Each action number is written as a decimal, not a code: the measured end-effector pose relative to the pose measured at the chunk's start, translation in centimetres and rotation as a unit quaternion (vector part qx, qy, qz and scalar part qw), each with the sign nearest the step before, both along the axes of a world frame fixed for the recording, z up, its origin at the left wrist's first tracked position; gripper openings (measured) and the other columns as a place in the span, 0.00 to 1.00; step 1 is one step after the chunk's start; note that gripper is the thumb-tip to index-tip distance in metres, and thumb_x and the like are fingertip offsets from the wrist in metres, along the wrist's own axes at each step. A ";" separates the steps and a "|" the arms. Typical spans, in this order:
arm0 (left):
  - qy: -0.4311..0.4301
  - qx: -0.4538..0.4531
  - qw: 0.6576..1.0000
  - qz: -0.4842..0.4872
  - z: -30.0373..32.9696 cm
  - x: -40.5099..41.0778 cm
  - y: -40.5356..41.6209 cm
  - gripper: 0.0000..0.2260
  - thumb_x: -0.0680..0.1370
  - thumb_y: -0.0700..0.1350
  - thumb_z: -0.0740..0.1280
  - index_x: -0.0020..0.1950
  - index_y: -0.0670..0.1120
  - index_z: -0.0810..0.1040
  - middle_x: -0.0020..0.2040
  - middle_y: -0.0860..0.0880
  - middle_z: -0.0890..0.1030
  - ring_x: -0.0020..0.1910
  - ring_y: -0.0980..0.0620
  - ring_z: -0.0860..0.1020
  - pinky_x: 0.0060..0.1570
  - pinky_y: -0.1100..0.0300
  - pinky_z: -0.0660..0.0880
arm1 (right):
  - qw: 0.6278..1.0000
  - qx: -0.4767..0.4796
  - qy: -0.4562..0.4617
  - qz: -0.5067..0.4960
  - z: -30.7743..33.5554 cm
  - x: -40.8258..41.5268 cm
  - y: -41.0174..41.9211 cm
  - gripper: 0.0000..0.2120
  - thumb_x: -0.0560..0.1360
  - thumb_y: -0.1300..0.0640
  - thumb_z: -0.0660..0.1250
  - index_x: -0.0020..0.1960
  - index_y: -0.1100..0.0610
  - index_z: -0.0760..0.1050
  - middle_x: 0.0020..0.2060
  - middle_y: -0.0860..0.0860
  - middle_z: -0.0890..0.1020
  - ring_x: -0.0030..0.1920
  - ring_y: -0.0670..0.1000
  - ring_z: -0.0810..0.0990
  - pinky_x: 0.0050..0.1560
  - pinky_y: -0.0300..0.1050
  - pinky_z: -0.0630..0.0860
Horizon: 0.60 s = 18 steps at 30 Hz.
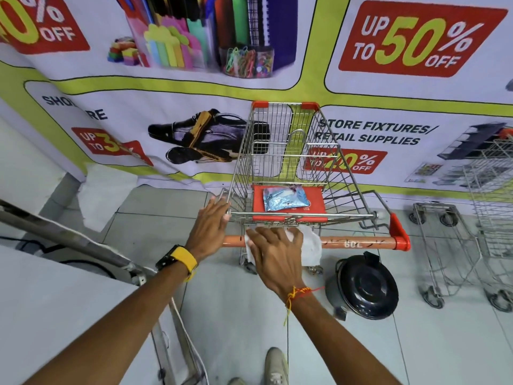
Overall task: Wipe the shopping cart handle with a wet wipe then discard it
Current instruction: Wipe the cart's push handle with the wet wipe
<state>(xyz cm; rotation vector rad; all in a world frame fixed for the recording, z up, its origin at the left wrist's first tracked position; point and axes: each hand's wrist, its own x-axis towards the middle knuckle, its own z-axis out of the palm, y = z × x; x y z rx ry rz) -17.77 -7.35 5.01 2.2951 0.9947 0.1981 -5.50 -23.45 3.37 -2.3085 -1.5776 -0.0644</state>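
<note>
The white wipe (308, 245) lies draped over the orange handle (355, 242) of the cart (291, 173), crumpled and hanging a little below the bar. The right hand (277, 254) presses it down, its grip closed on the wipe with fingers flat over it. At nine o'clock from it the left hand (211, 226) rests on the cart's metal rim, fingers spread. A blue packet (284, 198) sits on the red seat, and a black bin (363, 287) stands at four o'clock.
</note>
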 end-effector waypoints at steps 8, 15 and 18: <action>-0.042 -0.047 0.998 0.028 -1.6 0.0 0.0 0.24 0.84 0.52 0.49 0.79 0.47 0.57 0.81 0.51 0.55 0.79 0.56 0.45 0.76 0.54 0.39 | 1.000 0.005 -0.003 -0.031 -0.9 -3.2 2.7 0.15 0.84 0.45 0.54 0.57 0.45 0.79 0.49 0.44 0.86 0.50 0.53 0.82 0.65 0.65 0.67; -0.045 -0.022 0.999 0.012 -2.1 -1.0 0.7 0.36 0.77 0.67 0.40 0.80 0.49 0.56 0.80 0.56 0.55 0.79 0.55 0.48 0.78 0.52 0.42 | 0.991 0.108 -0.055 -0.051 -3.8 2.3 -1.3 0.13 0.84 0.47 0.56 0.58 0.47 0.78 0.46 0.45 0.84 0.46 0.52 0.78 0.61 0.59 0.67; -0.026 0.001 1.000 0.016 -2.2 -1.0 0.8 0.29 0.82 0.60 0.42 0.80 0.49 0.56 0.81 0.54 0.56 0.80 0.53 0.48 0.79 0.47 0.45 | 0.987 0.130 -0.055 -0.081 -4.3 7.8 -4.9 0.14 0.84 0.48 0.56 0.56 0.48 0.79 0.47 0.44 0.85 0.48 0.51 0.77 0.67 0.63 0.65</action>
